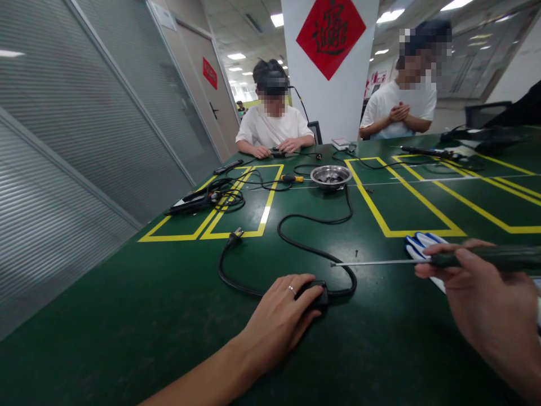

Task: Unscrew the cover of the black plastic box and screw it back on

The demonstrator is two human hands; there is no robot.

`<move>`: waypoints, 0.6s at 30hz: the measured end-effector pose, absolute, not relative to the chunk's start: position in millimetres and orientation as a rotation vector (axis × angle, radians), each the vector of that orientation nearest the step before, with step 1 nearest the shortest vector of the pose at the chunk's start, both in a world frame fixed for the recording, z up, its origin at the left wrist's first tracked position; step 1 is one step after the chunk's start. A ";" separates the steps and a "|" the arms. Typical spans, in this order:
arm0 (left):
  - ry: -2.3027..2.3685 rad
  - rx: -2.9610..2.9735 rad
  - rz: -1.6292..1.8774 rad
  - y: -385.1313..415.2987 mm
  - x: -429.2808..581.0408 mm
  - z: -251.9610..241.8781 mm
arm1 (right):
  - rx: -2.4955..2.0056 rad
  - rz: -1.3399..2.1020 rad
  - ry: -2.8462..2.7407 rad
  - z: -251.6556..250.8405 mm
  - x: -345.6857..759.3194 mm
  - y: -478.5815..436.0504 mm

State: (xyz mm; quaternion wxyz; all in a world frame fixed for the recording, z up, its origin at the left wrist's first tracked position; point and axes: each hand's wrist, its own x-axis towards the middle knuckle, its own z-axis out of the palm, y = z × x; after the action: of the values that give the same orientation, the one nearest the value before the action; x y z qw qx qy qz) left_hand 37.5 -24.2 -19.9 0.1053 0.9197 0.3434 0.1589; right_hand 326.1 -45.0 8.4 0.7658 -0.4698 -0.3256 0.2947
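Note:
My left hand (284,309) lies on a small black box (320,295) on the table, its fingers curled over the top and sides. A black cord (313,246) runs from the box's right side and curves back up the table. Another stretch of cord leads left to a two-pin plug (235,235). In my right hand (486,293) is a screwdriver (486,258) with a dark handle and a long thin shaft. The shaft points left, with a small dark bit at its tip, above and right of the box. A small screw (356,253) rests near the tip.
A metal bowl (331,176) with dark pieces stands mid-table, near a yellow-handled screwdriver (291,179). Blue-white gloves (422,243) lie partly behind my right hand. Coiled cables (230,198) sit at left. Two people (274,127) are across the green table (169,327).

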 end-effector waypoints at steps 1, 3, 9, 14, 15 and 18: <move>1.013 2.706 0.481 -23.9 37.4 -20.2 | -1.020 0.667 -0.707 9.3 324.4 -47.7; 1.014 2.701 0.493 -23.6 37.1 -20.5 | -1.022 0.710 -0.705 10.1 321.5 -52.2; 1.009 2.688 0.498 -24.3 36.9 -19.3 | -1.021 0.778 -0.683 9.4 318.1 -53.9; 1.009 2.689 0.493 -23.9 37.6 -19.9 | -1.033 0.804 -0.650 6.9 320.8 -51.7; 1.010 2.690 0.489 -23.9 37.8 -19.8 | -1.041 0.814 -0.637 6.2 321.4 -51.5; 1.013 2.686 0.477 -24.1 38.0 -18.9 | -1.079 0.867 -0.591 3.3 322.2 -50.6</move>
State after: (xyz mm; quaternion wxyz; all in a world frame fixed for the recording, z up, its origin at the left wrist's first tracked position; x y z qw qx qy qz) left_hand 38.0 -24.1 -18.9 0.1155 0.9169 0.3457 0.1628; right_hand 322.2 -50.6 3.3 0.7298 -0.4901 -0.2684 0.3939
